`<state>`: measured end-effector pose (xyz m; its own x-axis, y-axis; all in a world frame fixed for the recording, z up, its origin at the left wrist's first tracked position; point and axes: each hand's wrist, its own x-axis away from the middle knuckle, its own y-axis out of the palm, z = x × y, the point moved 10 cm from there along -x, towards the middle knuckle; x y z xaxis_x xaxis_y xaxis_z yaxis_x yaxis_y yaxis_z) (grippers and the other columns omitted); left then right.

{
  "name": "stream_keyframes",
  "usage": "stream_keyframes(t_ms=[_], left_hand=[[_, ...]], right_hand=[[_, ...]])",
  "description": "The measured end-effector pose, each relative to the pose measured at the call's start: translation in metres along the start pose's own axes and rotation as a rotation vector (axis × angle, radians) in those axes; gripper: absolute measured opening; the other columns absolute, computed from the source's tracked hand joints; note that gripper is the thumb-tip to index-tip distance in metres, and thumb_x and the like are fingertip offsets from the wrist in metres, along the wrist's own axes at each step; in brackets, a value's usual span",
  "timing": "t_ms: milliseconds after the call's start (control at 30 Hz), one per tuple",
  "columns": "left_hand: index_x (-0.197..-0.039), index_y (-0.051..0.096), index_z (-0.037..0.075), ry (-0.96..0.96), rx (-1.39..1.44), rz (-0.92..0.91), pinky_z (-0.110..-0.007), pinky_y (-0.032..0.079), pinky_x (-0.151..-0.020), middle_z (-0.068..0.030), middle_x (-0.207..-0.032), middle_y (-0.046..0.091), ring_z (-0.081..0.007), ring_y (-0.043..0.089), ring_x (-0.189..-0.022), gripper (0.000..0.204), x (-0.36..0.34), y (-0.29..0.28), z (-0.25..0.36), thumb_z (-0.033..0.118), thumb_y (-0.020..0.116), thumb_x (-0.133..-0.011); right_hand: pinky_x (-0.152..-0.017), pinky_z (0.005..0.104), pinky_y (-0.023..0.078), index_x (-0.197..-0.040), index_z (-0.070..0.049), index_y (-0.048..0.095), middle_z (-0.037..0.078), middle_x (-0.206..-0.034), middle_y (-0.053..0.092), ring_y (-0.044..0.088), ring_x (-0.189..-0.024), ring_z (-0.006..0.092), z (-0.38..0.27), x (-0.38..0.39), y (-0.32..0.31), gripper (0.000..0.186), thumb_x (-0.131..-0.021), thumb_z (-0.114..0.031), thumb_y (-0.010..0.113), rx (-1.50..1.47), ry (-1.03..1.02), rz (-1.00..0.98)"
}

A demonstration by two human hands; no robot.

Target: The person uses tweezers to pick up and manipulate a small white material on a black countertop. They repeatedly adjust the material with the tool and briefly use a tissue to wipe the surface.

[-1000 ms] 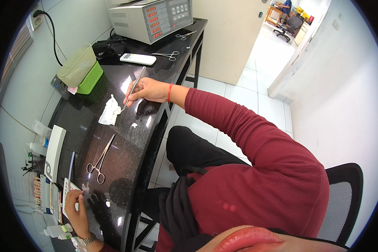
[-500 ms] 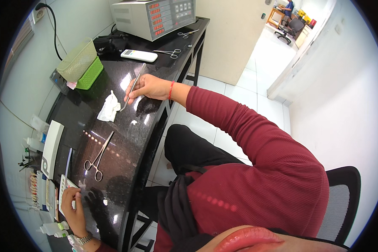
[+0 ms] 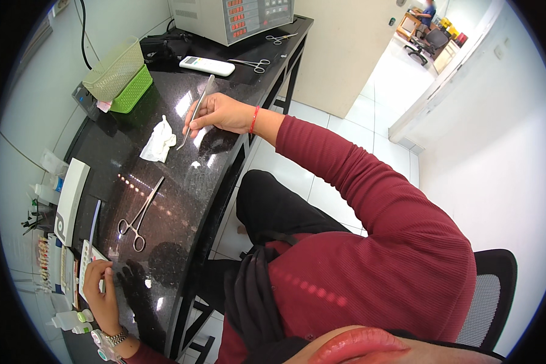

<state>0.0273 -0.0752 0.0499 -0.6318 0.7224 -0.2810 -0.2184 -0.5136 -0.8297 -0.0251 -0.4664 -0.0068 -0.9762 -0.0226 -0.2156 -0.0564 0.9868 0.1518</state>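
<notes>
My right hand (image 3: 215, 115) is closed on a slim metal instrument (image 3: 201, 104) with a bent tip, held like a pen. Its tip points down at the black worktop (image 3: 112, 173), just right of a crumpled white tissue (image 3: 159, 141) and slightly apart from it. At the lower left, my left hand (image 3: 101, 294) curls its fingers over the near edge of a white palette (image 3: 86, 267); its fingertips are partly hidden. Between the hands lie scissor-handled metal forceps (image 3: 142, 212). A thin bluish stick (image 3: 95, 221) lies beyond the palette.
At the back are a green basket (image 3: 133, 89), a white handheld device (image 3: 207, 65), two more scissor-handled tools (image 3: 255, 64) and a grey control unit (image 3: 224, 18). A white box (image 3: 73, 197) and small bottles (image 3: 71, 319) line the left wall. The worktop's edge (image 3: 215, 203) is close to my body.
My right hand has drawn the instrument's tip a little off the tissue's edge. The left hand stays at the palette. The whole view has shifted slightly.
</notes>
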Motion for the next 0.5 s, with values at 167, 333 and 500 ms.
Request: stream_keyframes(t_ms=[167, 333, 500], left_hand=[[-0.093, 0.061, -0.004, -0.020, 0.020, -0.016, -0.035, 0.046, -0.084, -0.0149, -0.094, 0.062, -0.0282, 0.061, -0.088, 0.009, -0.0009, 0.0026, -0.0044, 0.003, 0.055, -0.093], [-0.093, 0.061, -0.004, -0.023, 0.015, -0.017, -0.035, 0.046, -0.084, -0.0148, -0.094, 0.062, -0.0280, 0.061, -0.088, 0.010, -0.0003, 0.0014, -0.0031, 0.003, 0.055, -0.093], [-0.093, 0.061, -0.005, -0.011, 0.008, -0.012, -0.035, 0.046, -0.084, -0.0149, -0.093, 0.062, -0.0280, 0.061, -0.087, 0.010, -0.0010, 0.0010, -0.0009, 0.003, 0.055, -0.093]], right_hand=[[-0.089, 0.0296, 0.051, -0.102, 0.002, 0.065, 0.017, -0.104, 0.070, 0.069, -0.088, 0.0177, -0.0016, 0.0013, -0.0018, 0.015, -0.090, -0.006, 0.068, 0.017, -0.007, 0.004], [-0.088, 0.0289, 0.052, -0.103, 0.002, 0.065, 0.017, -0.105, 0.070, 0.069, -0.087, 0.0169, 0.0006, -0.0005, -0.0017, 0.016, -0.090, -0.006, 0.068, -0.005, 0.000, 0.007], [-0.087, 0.0287, 0.052, -0.103, 0.002, 0.065, 0.017, -0.105, 0.070, 0.068, -0.086, 0.0162, 0.0010, -0.0004, -0.0031, 0.016, -0.090, -0.006, 0.068, -0.008, 0.001, 0.017]])
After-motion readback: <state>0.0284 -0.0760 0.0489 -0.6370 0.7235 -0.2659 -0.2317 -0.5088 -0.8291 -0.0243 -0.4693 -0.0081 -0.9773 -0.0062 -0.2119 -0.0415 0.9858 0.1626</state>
